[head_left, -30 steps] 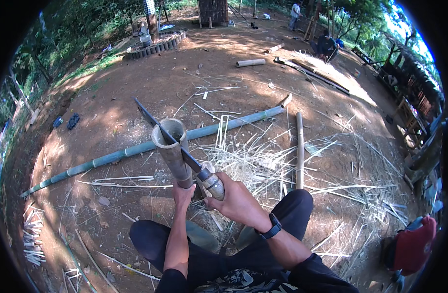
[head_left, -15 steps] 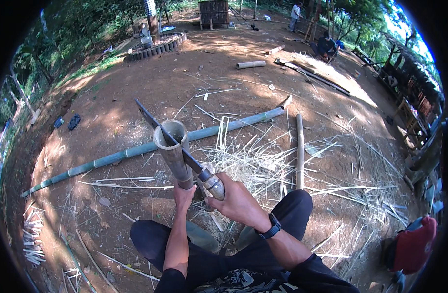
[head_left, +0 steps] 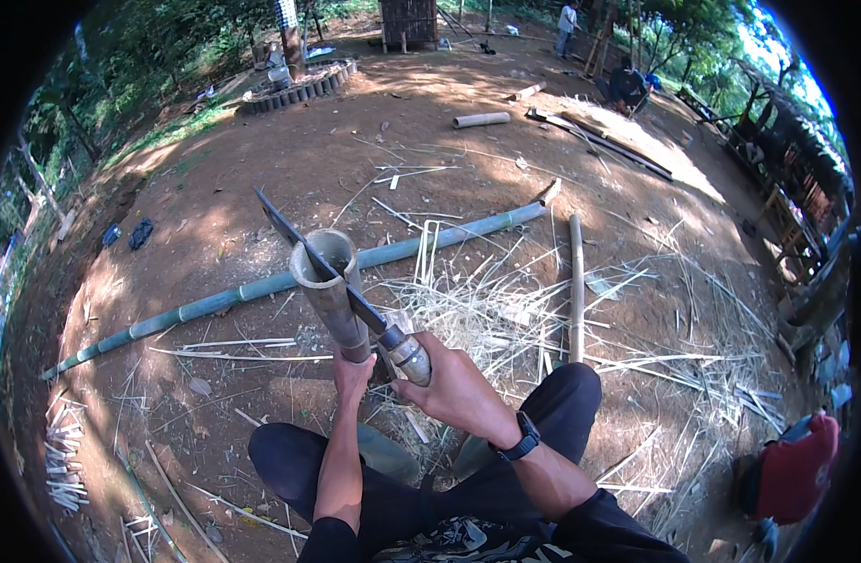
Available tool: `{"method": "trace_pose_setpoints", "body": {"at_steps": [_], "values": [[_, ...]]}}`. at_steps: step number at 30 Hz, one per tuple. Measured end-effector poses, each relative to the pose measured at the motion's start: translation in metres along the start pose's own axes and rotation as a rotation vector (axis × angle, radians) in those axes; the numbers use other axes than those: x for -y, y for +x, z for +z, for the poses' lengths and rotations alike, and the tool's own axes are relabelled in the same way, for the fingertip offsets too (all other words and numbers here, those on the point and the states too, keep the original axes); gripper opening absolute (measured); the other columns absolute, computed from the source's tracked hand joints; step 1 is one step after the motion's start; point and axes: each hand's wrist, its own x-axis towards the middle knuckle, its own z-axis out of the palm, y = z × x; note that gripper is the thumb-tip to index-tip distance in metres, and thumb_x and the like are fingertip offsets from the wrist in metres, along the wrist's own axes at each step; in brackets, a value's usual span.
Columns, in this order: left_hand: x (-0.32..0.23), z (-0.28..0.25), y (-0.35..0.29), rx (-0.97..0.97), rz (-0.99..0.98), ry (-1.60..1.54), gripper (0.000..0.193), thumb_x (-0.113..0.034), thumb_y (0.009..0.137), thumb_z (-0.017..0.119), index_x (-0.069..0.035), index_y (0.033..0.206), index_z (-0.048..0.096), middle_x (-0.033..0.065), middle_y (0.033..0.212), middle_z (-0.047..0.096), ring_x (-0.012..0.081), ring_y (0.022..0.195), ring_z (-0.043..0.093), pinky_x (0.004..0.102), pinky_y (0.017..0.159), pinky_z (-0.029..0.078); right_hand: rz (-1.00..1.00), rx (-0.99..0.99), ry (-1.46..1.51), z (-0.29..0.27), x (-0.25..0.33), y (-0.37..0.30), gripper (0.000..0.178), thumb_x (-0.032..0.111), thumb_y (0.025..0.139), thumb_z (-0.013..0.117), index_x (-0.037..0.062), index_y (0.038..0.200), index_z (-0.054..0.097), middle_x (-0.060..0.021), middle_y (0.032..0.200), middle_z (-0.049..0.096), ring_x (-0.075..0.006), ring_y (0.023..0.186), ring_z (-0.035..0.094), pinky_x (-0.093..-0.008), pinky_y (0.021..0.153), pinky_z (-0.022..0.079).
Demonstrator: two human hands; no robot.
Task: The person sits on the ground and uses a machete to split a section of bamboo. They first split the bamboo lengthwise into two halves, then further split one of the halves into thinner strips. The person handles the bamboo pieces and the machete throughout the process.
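Note:
My left hand (head_left: 354,377) is wrapped round the lower part of a short, thick bamboo tube (head_left: 341,319). The tube leans slightly left, its hollow upper end facing up. In my right hand (head_left: 454,385) is the wooden handle of a machete (head_left: 355,298), held just right of the tube. The dark blade slants up to the left across the tube's open mouth, cutting over its rim, and its tip sticks out beyond the far side. Whether the edge has bitten into the wall I cannot tell.
A long green bamboo pole (head_left: 205,310) lies across the ground ahead. Pale bamboo shavings (head_left: 487,314) are heaped before my knees. A thinner pole (head_left: 577,281) lies to the right, a red bag (head_left: 794,474) at lower right, split pieces (head_left: 65,455) at left. People are in the distance.
The bamboo tube and the machete have shifted very slightly to the left together. Both hands keep the same hold.

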Motion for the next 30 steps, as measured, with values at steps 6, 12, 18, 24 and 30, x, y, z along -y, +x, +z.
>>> {"method": "trace_pose_setpoints", "body": {"at_steps": [6,12,18,24,30], "values": [[-0.002,-0.002,0.000,0.003,-0.025,-0.007,0.072,-0.015,0.069,0.082,-0.001,0.131,0.048,0.0202,0.120,0.063,0.0347,0.111,0.063,0.0431,0.094,0.048,0.009,0.001,0.021,0.002,0.000,0.000,0.050,0.019,0.084,0.069,-0.0065,0.122,0.049,-0.0323,0.083,0.065,-0.0481,0.082,0.066,-0.0513,0.072,0.050],[-0.013,-0.001,-0.004,0.008,-0.043,-0.039,0.069,-0.015,0.070,0.082,0.000,0.129,0.049,0.0199,0.120,0.063,0.0335,0.112,0.063,0.0423,0.095,0.047,0.028,0.005,0.031,0.000,-0.001,0.000,0.048,0.019,0.084,0.069,-0.0061,0.121,0.050,-0.0319,0.083,0.065,-0.0481,0.082,0.066,-0.0511,0.071,0.050],[0.008,0.001,0.004,0.008,-0.020,-0.033,0.070,-0.016,0.070,0.082,-0.001,0.129,0.049,0.0204,0.120,0.063,0.0342,0.111,0.062,0.0434,0.094,0.047,0.043,0.004,-0.010,0.001,0.000,0.000,0.053,0.021,0.081,0.076,-0.0021,0.122,0.052,-0.0271,0.086,0.068,-0.0398,0.082,0.070,-0.0440,0.071,0.053],[0.008,0.004,0.003,0.007,-0.015,-0.043,0.070,-0.016,0.070,0.082,-0.001,0.129,0.049,0.0204,0.120,0.063,0.0346,0.112,0.062,0.0436,0.094,0.048,0.073,0.017,-0.009,0.000,0.001,0.000,0.053,0.023,0.081,0.076,-0.0025,0.121,0.052,-0.0273,0.087,0.068,-0.0405,0.083,0.070,-0.0439,0.072,0.053],[0.018,0.001,0.006,0.024,-0.025,-0.048,0.071,-0.017,0.071,0.082,-0.001,0.131,0.048,0.0209,0.122,0.063,0.0345,0.113,0.062,0.0431,0.096,0.047,0.074,0.025,0.000,0.002,0.000,0.001,0.053,0.021,0.081,0.076,-0.0029,0.121,0.052,-0.0271,0.088,0.068,-0.0405,0.084,0.069,-0.0440,0.073,0.052]]}}
